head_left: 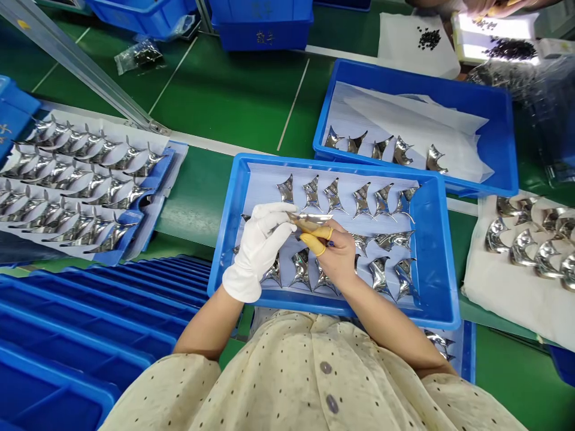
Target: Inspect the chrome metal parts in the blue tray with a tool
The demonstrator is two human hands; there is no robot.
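Note:
My left hand [263, 245], in a white glove, pinches one end of a shiny curved metal piece [317, 218] above a blue tray [228, 209]. My right hand [335, 248] has yellow finger covers and is closed close against the same piece. Between its fingers shows the end of a slim dark-blue pen-like tool [330, 243], mostly hidden. Under both hands, rows of similar pointed chrome pieces [333, 194] lie on white paper in the tray; my hands cover part of the middle rows.
Left stands a padded rack of similar metal pieces [85, 185], above stacked blue trays [90, 317]. Behind is another blue tray [503, 137] with paper and several pieces. More pieces [523, 245] lie on white cloth at right. Another person's hands [494, 7] are at the far right, near small black parts [429, 39].

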